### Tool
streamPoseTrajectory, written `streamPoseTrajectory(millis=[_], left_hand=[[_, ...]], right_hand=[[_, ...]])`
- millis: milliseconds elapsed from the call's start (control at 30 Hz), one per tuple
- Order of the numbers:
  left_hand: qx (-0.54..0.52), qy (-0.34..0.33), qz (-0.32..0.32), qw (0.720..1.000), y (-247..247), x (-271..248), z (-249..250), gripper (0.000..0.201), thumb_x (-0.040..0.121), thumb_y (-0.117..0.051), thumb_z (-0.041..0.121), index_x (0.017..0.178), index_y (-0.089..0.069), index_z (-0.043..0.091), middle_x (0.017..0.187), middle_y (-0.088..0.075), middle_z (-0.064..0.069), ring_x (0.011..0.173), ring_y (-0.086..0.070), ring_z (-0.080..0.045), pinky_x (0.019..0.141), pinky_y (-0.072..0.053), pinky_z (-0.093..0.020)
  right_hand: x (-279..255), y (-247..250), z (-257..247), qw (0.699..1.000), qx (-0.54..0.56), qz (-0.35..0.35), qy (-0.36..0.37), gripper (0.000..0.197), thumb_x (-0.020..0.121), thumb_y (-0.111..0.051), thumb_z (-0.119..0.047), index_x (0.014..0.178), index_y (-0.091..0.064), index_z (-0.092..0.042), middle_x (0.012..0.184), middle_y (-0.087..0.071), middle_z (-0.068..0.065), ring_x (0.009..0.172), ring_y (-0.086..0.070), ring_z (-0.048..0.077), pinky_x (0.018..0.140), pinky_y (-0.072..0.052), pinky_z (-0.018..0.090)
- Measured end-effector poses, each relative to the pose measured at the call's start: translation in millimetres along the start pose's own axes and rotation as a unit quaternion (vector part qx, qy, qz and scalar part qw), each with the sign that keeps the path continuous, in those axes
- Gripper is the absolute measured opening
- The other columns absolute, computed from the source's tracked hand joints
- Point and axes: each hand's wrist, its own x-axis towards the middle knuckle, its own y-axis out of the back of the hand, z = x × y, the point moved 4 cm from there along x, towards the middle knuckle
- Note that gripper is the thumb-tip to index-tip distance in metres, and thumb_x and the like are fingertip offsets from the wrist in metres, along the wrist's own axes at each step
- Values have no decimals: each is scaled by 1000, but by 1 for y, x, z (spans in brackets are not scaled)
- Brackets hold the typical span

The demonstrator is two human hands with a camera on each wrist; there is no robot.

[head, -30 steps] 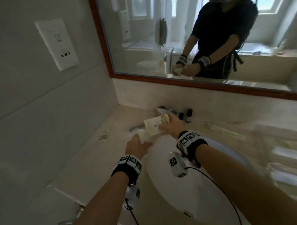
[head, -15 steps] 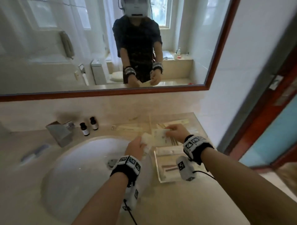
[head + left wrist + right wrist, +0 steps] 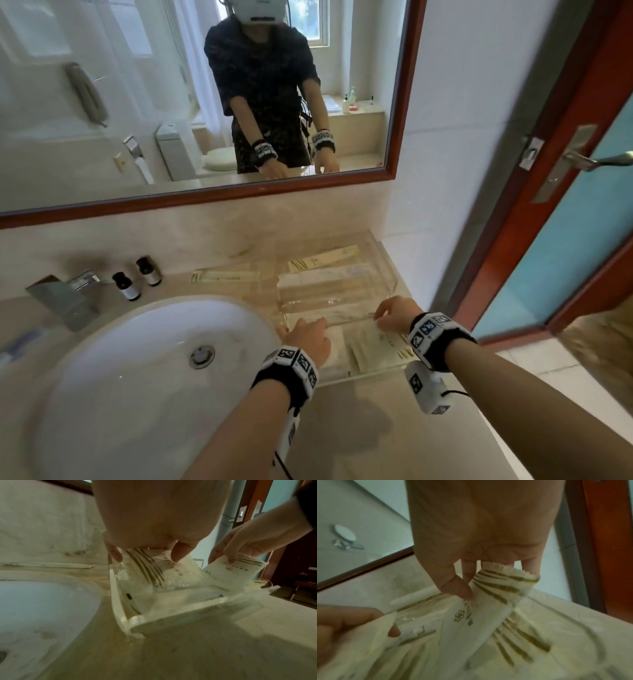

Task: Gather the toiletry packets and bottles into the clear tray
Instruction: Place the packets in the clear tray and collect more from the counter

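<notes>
A clear tray (image 3: pixel 383 371) sits on the counter right of the sink and holds several cream packets. My left hand (image 3: pixel 305 337) reaches into its near left corner and grips a striped packet (image 3: pixel 154 572) that touches the tray (image 3: pixel 171 609) floor. My right hand (image 3: pixel 390 313) pinches a second cream packet (image 3: pixel 496 588) by its serrated top edge, with the lower end down in the tray. Two small dark bottles (image 3: pixel 126 286) stand behind the sink by the tap. One long packet (image 3: pixel 222 275) lies on the counter left of the tray.
The white sink (image 3: pixel 144 370) fills the left of the counter, with a metal tap (image 3: pixel 68 294) behind it. A framed mirror (image 3: pixel 205 202) hangs above. A red door frame (image 3: pixel 507 240) and a door handle (image 3: pixel 596 159) stand close on the right.
My view has swung right from the counter's left end to the tray. Both hands have carried their packets over the sink and lowered them into the tray's near end.
</notes>
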Motion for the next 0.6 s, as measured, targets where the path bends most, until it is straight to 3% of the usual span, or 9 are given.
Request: streamPoseTrajectory(millis=[100,200,300,367,433,500,600], left_hand=[[46,-10,7,999,-10,4,-1,47,92,-34,18,138,-38,24,144,-41,-3,135,-30,-23,110,-21,-51],[63,-14,7,998,-18,7,-5,47,90,-36,16,136,-41,25,144,-35,-3,135,-28,-24,110,-21,-50],[40,-29,2,999,-22,6,-6,46,91,-35,13,135,-42,22,145,-34,-4,136,-27,-24,113,-19,-48],[0,-41,3,999,-22,5,-6,44,92,-34,12,134,-43,20,146,-37,-4,136,-30,-23,114,-20,-43],[-54,-45,-2,998,-23,3,-8,42,92,-35,12,132,-44,18,144,-41,-4,133,-37,-24,113,-28,-40],[-87,-49,-7,995,-24,0,-10,39,92,-37,14,130,-45,17,142,-44,-5,126,-46,-27,107,-37,-40],[-84,-55,-7,995,-28,-2,-10,40,91,-37,16,131,-43,16,141,-45,-5,123,-48,-28,105,-39,-42]], right_hand=[[0,-4,-1,994,-111,-20,10,32,83,-56,-20,114,-65,-21,120,-62,6,107,-60,25,89,-49,32],[3,-7,-5,972,-230,-30,28,36,82,-56,-23,117,-62,-22,123,-60,4,118,-51,25,104,-35,46],[9,-16,-10,959,-271,-60,58,42,83,-55,-26,125,-57,-25,131,-52,1,128,-38,23,106,-28,49],[10,-22,-14,954,-279,-82,75,45,85,-54,-29,129,-53,-26,134,-51,0,130,-38,23,109,-26,50],[10,-27,-19,952,-277,-103,75,47,86,-55,-29,133,-50,-24,135,-53,2,127,-45,25,111,-29,48],[10,-30,-20,952,-273,-118,71,47,87,-57,-28,133,-50,-20,134,-56,5,121,-53,27,105,-39,42],[12,-35,-18,950,-276,-123,83,45,84,-60,-27,128,-54,-17,130,-58,8,116,-57,29,99,-48,39]])
